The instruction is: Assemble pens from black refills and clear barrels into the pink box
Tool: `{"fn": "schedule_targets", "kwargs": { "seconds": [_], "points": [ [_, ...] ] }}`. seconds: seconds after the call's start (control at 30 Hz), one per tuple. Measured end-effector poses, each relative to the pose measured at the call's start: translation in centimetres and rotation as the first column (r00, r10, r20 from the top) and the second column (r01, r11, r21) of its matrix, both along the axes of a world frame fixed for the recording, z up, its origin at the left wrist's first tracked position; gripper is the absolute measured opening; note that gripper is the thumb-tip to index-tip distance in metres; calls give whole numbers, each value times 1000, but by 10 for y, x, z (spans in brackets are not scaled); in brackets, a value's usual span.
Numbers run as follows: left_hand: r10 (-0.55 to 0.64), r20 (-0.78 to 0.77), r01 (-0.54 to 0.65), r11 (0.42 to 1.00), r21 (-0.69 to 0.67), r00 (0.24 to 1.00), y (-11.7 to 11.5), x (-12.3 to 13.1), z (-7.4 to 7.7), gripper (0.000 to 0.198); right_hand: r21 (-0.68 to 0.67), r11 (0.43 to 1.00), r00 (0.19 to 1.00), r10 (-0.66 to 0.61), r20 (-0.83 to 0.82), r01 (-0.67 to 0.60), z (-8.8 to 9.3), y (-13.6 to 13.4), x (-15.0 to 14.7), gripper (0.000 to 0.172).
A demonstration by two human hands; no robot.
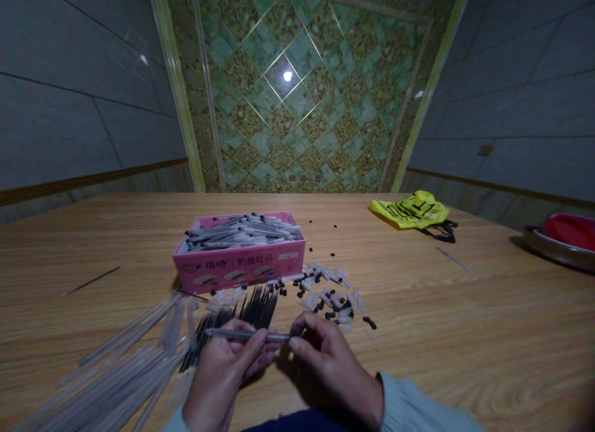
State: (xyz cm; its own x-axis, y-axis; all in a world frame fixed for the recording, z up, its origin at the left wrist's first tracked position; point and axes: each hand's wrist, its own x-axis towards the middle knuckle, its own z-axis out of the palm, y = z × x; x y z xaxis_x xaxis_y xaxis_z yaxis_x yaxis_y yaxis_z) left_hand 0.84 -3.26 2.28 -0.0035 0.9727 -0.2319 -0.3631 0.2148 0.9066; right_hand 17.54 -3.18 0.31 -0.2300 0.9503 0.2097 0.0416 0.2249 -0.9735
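My left hand (223,370) is closed around a thin clear pen (246,335) held level just above the wooden table (465,333). My right hand (328,357) pinches the pen's right end with thumb and fingertips. Just beyond my hands lies a fan of black ink refills (253,308). A pile of clear pen barrels (121,370) spreads to the lower left. Small black tips and clear caps (330,292) are scattered ahead of my right hand. A pink cardboard box (239,261) full of assembled pens stands behind them.
A yellow plastic bag (411,210) with black handles lies at the back right. A metal dish with something red in it (560,240) sits at the right edge. One loose refill (90,282) lies at the left. Grey walls and a green patterned panel close the table's far side.
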Motion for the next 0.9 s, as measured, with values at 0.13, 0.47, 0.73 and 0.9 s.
{"fn": "schedule_targets", "kwargs": {
  "seconds": [0.13, 0.47, 0.73, 0.9],
  "points": [
    [-65, 4, 65, 998, -1, 998, 0, 0, -1, 36, -186, 976, 992, 104, -70, -116, -9, 3, -3, 52],
    [268, 111, -278, 957, 84, 957, 10, -23, 14, 33, 404, 772, 675, 43, 737, -490, 27, -12, -5, 22],
    [281, 154, -289, 957, 32, 947, 11, -26, 10, 27, 398, 657, 526, -4, 851, -640, 19, -11, -11, 24],
    [297, 132, -304, 952, 33, 946, 12, -27, 9, 25, 396, 627, 542, 51, 839, -671, 13, -9, -2, 16]
  ]
}}
